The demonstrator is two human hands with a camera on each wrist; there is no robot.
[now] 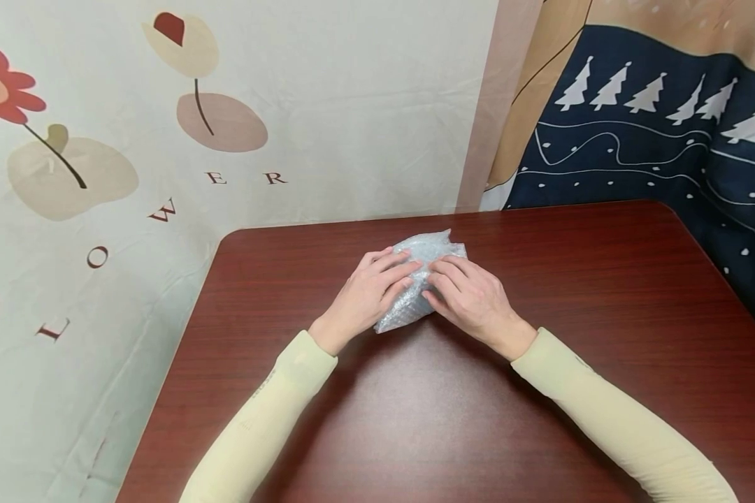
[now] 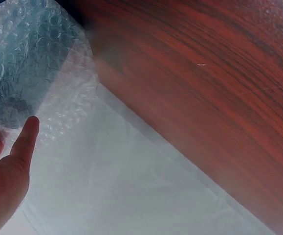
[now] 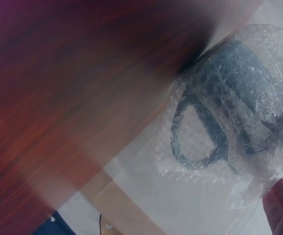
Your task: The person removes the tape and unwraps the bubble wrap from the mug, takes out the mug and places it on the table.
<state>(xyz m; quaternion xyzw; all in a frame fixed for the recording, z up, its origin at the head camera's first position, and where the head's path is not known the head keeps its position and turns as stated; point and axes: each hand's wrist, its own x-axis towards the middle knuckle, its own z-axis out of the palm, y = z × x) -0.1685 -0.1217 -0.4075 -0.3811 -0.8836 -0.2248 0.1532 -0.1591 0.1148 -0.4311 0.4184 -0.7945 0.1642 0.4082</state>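
On the brown table lies a bundle of clear bubble wrap (image 1: 409, 304), its loose upper edge pointing away. Through the plastic in the right wrist view shows a grey-blue mug (image 3: 246, 73) with a looped handle. My left hand (image 1: 368, 290) rests on the bundle's left side, fingers nearly straight; one fingertip touches the plastic in the left wrist view. From the right, my right hand (image 1: 475, 297) grips the wrap with bent fingers, thumb nearer me. Part of this hand is cut off in its wrist view. The bundle's underside is hidden.
The table (image 1: 428, 426) has a wood-grain top with rounded far corners. A pale cloth with flowers and letters (image 1: 352, 105) hangs along the far and left sides. Dark blue cloth with white trees (image 1: 642, 154) hangs at the right.
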